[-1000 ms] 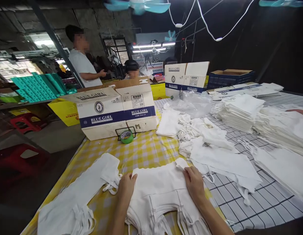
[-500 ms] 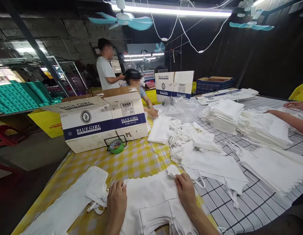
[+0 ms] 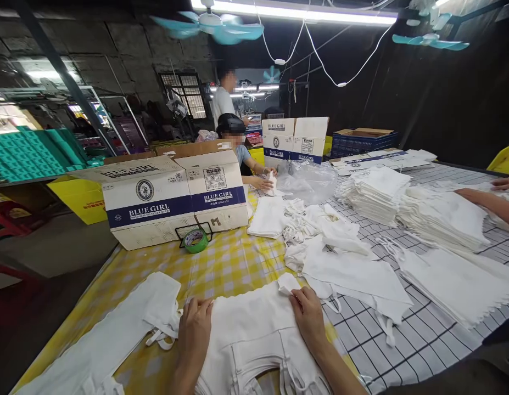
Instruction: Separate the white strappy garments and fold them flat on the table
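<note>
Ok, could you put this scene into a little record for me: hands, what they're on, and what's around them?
Left hand: at the left edge of the layered white garments
Right hand: pinching their upturned far right corner
Further left: another white garment with straps
Ahead: Blue Girl carton, green tape roll in front
Right: white fabric piles
Coverings: yellow checked cloth; white grid cloth
Others: two people beyond the carton; a forearm at the right edge

White garments (image 3: pixel 248 312) — wavy-edged, strapped — lie stacked flat.
</note>
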`<action>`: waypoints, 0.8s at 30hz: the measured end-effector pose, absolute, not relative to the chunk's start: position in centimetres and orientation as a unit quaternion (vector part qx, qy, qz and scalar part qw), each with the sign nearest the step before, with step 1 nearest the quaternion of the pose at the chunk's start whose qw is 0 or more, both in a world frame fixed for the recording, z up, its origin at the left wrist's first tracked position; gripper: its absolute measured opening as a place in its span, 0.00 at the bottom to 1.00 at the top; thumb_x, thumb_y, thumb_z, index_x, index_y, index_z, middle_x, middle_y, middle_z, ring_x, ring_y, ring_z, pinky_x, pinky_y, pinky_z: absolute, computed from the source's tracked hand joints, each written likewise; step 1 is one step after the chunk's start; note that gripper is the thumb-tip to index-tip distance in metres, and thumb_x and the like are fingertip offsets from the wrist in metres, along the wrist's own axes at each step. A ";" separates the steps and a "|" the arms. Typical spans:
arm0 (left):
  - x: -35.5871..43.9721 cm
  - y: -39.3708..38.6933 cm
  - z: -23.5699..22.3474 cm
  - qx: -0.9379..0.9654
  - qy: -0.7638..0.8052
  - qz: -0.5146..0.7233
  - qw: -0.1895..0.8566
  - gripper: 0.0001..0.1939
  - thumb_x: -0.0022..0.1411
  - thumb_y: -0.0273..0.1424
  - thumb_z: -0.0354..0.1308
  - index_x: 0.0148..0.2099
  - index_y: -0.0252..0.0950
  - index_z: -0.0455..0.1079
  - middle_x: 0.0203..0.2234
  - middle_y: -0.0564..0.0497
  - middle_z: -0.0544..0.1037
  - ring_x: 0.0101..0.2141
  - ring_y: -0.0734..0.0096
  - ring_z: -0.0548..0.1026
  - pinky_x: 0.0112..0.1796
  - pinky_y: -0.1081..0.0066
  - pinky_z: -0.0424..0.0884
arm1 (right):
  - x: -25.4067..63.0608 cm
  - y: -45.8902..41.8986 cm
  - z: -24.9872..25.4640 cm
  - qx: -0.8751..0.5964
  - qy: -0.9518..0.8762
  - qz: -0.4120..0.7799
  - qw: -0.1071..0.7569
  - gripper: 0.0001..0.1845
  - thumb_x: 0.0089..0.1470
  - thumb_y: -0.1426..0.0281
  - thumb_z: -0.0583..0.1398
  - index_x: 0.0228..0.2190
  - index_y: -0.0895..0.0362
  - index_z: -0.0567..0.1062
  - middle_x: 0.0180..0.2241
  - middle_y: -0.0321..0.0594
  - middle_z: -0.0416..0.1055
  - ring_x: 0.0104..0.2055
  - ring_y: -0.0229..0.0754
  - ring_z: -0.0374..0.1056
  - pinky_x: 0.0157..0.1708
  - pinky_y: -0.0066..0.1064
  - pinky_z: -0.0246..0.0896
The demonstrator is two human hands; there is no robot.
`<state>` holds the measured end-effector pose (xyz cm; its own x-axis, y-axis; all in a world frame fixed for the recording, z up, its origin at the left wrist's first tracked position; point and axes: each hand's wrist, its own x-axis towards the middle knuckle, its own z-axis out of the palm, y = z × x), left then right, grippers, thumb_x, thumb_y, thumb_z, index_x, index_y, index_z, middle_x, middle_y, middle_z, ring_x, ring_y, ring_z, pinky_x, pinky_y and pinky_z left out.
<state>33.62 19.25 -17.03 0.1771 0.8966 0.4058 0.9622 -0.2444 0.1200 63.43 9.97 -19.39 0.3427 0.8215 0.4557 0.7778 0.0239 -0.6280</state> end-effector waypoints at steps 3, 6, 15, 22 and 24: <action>33.8 19.4 -16.5 -0.755 -0.586 -0.293 0.031 0.16 0.63 0.38 0.42 0.37 0.37 0.70 0.34 0.46 0.73 0.39 0.61 0.70 0.44 0.63 0.64 | 63.5 10.2 -19.4 -0.705 -0.569 0.043 0.422 0.10 0.58 0.65 0.53 0.34 0.54 0.73 0.31 0.40 0.67 0.35 0.44 0.62 0.36 0.34 0.54; 34.1 19.2 -15.7 -0.728 -0.602 -0.323 -0.056 0.15 0.63 0.39 0.41 0.36 0.38 0.66 0.30 0.48 0.74 0.34 0.64 0.72 0.36 0.67 0.65 | 63.7 10.6 -19.3 -0.702 -0.569 0.062 0.423 0.10 0.57 0.65 0.54 0.32 0.55 0.73 0.29 0.40 0.67 0.34 0.43 0.62 0.34 0.32 0.54; 34.1 19.3 -9.6 -0.647 -0.624 -0.409 -0.155 0.14 0.62 0.42 0.44 0.37 0.39 0.64 0.18 0.58 0.66 0.22 0.74 0.63 0.27 0.76 0.58 | 67.0 12.7 -13.6 -0.606 -0.499 0.282 0.552 0.19 0.51 0.54 0.56 0.25 0.58 0.69 0.23 0.35 0.66 0.27 0.38 0.59 0.25 0.26 0.52; 33.6 21.4 -3.7 -0.632 -0.581 -0.491 -0.150 0.17 0.60 0.45 0.46 0.38 0.36 0.65 0.19 0.58 0.67 0.21 0.76 0.62 0.24 0.78 0.56 | 67.8 15.8 -6.4 -0.523 -0.510 0.339 0.593 0.20 0.49 0.53 0.57 0.27 0.58 0.71 0.24 0.36 0.67 0.26 0.38 0.59 0.24 0.26 0.53; 33.3 21.7 -2.4 -0.626 -0.575 -0.506 -0.146 0.18 0.60 0.45 0.47 0.38 0.36 0.66 0.19 0.58 0.68 0.21 0.76 0.62 0.23 0.78 0.57 | 67.4 16.4 -5.3 -0.508 -0.515 0.349 0.596 0.20 0.50 0.53 0.57 0.29 0.58 0.71 0.25 0.37 0.67 0.27 0.38 0.60 0.25 0.26 0.54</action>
